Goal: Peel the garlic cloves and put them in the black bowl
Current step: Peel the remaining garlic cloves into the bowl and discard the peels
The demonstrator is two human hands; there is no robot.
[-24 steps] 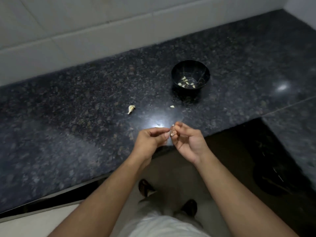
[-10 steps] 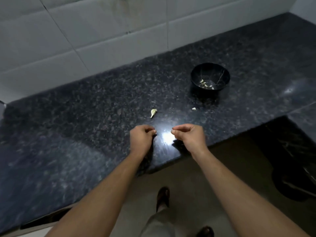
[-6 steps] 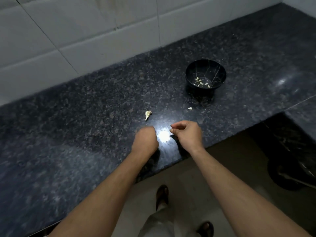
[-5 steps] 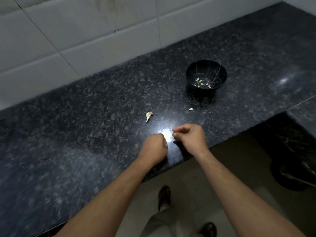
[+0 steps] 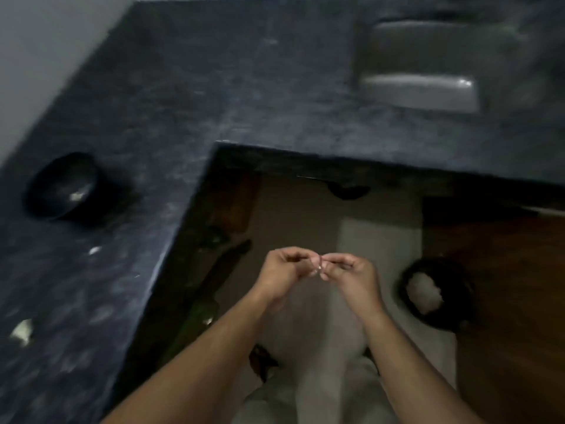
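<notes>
The view is blurred. My left hand [image 5: 282, 272] and my right hand [image 5: 350, 275] are held together over the floor, away from the counter. Their fingertips pinch a small pale garlic clove [image 5: 318, 267] between them. The black bowl [image 5: 62, 186] stands on the dark granite counter [image 5: 183, 96] at the far left, with pale garlic pieces inside. A loose garlic piece [image 5: 22, 331] lies on the counter near the left edge, and a small pale scrap [image 5: 94, 250] lies closer to the bowl.
The counter turns a corner and runs along the back, where a steel sink [image 5: 428, 62] is set in. On the floor to the right stands a dark round bin [image 5: 434, 293] with something white inside. My feet and light trousers show below my arms.
The view has swung right, putting the bowl at the far left. My hands left the counter's edge and now meet over the floor, pinching a clove.
</notes>
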